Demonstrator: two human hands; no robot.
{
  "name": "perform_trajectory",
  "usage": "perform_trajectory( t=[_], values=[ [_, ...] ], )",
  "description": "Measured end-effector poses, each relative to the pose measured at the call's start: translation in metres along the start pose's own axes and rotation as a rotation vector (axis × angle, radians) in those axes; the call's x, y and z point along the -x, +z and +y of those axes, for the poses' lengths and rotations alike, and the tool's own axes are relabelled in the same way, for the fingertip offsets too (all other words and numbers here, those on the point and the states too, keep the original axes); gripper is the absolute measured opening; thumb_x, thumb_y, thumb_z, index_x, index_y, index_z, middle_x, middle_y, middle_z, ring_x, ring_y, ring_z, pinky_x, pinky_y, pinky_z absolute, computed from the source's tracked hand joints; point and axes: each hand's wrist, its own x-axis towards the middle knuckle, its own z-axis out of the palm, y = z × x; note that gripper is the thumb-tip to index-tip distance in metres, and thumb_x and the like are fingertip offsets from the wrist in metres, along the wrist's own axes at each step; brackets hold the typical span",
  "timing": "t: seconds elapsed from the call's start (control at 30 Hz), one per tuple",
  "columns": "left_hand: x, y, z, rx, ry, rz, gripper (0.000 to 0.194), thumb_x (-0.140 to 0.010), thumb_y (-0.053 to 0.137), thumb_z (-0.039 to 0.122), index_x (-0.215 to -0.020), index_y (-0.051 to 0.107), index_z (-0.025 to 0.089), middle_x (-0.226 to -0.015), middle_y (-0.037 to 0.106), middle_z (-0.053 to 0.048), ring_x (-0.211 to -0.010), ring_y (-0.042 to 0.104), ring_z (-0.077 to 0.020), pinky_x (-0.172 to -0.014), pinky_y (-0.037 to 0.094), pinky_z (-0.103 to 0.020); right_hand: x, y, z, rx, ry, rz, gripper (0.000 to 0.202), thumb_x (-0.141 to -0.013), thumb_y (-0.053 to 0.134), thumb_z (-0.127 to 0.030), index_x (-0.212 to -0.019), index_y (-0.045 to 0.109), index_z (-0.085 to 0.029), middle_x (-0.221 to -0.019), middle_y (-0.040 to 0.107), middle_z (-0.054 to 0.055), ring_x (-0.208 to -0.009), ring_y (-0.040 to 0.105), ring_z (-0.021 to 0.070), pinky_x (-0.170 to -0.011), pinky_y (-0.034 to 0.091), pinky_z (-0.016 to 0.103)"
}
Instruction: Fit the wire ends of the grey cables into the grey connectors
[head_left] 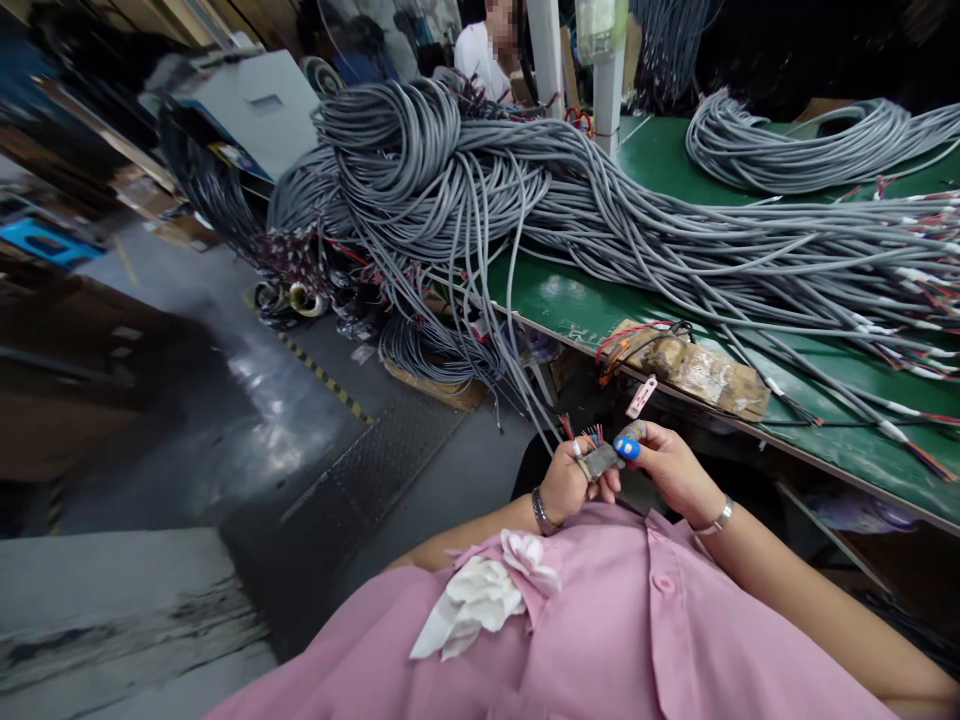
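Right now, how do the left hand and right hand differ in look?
The left hand wears a dark bracelet; the right hand wears a silvery band. The right hand shows a blue thumb cover; the left hand shows none. Both are close together, near coloured wires.

two grips [566, 478] [666, 468], two flowers [484, 602] [529, 563], one tag [642, 397]
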Motion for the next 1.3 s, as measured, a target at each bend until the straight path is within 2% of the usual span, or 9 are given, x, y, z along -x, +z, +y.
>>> perform_trajectory(
  t=[0.1, 0.2, 0.27, 0.37, 0.43, 0.6, 0.8, 1.1, 1.3],
  values=[
    [-0.004, 0.000, -0.005, 0.081, -0.006, 0.055, 0.040, -0.078, 0.060, 0.050, -0.066, 0.057, 0.012, -0.052, 0.062, -0.004, -0.036, 0.054, -0.0112, -0.032, 0.024, -0.019, 0.001, 0.000, 0.001, -0.007, -0.021, 0.017, 0.024, -0.072, 0.075, -0.038, -0.072, 0.061, -0.018, -0.062, 0.059, 0.001, -0.056, 0.050, 0.0126, -0.055, 0.040, 0.027],
    [-0.004, 0.001, -0.004, 0.064, -0.005, 0.067, 0.041, -0.080, 0.058, 0.051, -0.065, 0.057, 0.012, -0.053, 0.062, -0.004, -0.037, 0.055, -0.0106, -0.033, 0.025, -0.019, 0.002, 0.001, 0.002, -0.007, -0.040, 0.033, 0.024, -0.073, 0.073, -0.038, -0.073, 0.060, -0.018, -0.062, 0.059, 0.001, -0.057, 0.051, 0.0132, -0.056, 0.041, 0.028],
    [-0.002, 0.002, 0.000, 0.000, -0.003, 0.025, 0.041, -0.080, 0.059, 0.050, -0.067, 0.058, 0.012, -0.055, 0.064, -0.005, -0.040, 0.057, -0.0110, -0.034, 0.027, -0.019, 0.001, 0.001, 0.002, -0.004, -0.043, 0.031, 0.024, -0.074, 0.072, -0.039, -0.075, 0.060, -0.018, -0.063, 0.060, 0.001, -0.057, 0.052, 0.0129, -0.056, 0.041, 0.028],
    [0.001, 0.002, 0.005, -0.119, -0.004, -0.099, 0.039, -0.078, 0.062, 0.048, -0.068, 0.061, 0.011, -0.054, 0.063, -0.005, -0.041, 0.057, -0.0104, -0.037, 0.029, -0.019, -0.001, -0.001, 0.004, -0.002, -0.007, 0.015, 0.024, -0.074, 0.072, -0.038, -0.074, 0.060, -0.017, -0.062, 0.059, -0.001, -0.054, 0.050, 0.0110, -0.055, 0.038, 0.027],
    [0.002, 0.001, 0.006, -0.142, -0.007, -0.123, 0.039, -0.078, 0.062, 0.048, -0.069, 0.062, 0.010, -0.055, 0.063, -0.005, -0.041, 0.056, -0.0097, -0.038, 0.030, -0.018, -0.003, -0.003, 0.005, -0.010, 0.021, 0.014, 0.023, -0.074, 0.073, -0.037, -0.072, 0.060, -0.017, -0.060, 0.058, -0.002, -0.053, 0.047, 0.0099, -0.054, 0.036, 0.026],
    [-0.002, -0.001, -0.002, -0.009, -0.009, -0.014, 0.041, -0.076, 0.062, 0.051, -0.070, 0.061, 0.010, -0.057, 0.064, -0.005, -0.040, 0.057, -0.0111, -0.034, 0.028, -0.018, -0.004, -0.007, 0.007, -0.055, 0.025, 0.008, 0.019, -0.074, 0.074, -0.032, -0.074, 0.062, -0.017, -0.063, 0.057, -0.002, -0.057, 0.046, 0.0099, -0.057, 0.035, 0.026],
    [-0.007, 0.000, -0.006, 0.166, -0.023, 0.056, 0.037, -0.075, 0.063, 0.048, -0.071, 0.057, 0.012, -0.052, 0.062, -0.003, -0.035, 0.054, -0.0109, -0.030, 0.025, -0.018, -0.003, -0.006, 0.009, -0.091, 0.024, 0.024, 0.017, -0.072, 0.075, -0.030, -0.076, 0.064, -0.018, -0.068, 0.059, -0.001, -0.059, 0.047, 0.0109, -0.058, 0.035, 0.026],
    [-0.007, -0.001, -0.008, 0.222, -0.018, 0.003, 0.036, -0.075, 0.062, 0.047, -0.072, 0.060, 0.011, -0.051, 0.061, -0.003, -0.033, 0.053, -0.0111, -0.030, 0.025, -0.018, -0.002, -0.008, 0.016, -0.234, 0.019, -0.038, 0.010, -0.076, 0.071, -0.026, -0.080, 0.064, -0.020, -0.069, 0.058, -0.001, -0.060, 0.047, 0.0110, -0.059, 0.036, 0.027],
    [-0.007, -0.003, -0.011, 0.233, -0.036, -0.018, 0.038, -0.075, 0.062, 0.047, -0.072, 0.061, 0.010, -0.052, 0.061, -0.004, -0.034, 0.054, -0.0124, -0.030, 0.024, -0.018, -0.006, -0.012, 0.015, -0.329, 0.045, 0.010, 0.011, -0.074, 0.073, -0.025, -0.077, 0.063, -0.020, -0.064, 0.052, -0.004, -0.057, 0.044, 0.0096, -0.058, 0.036, 0.025]
  ],
)
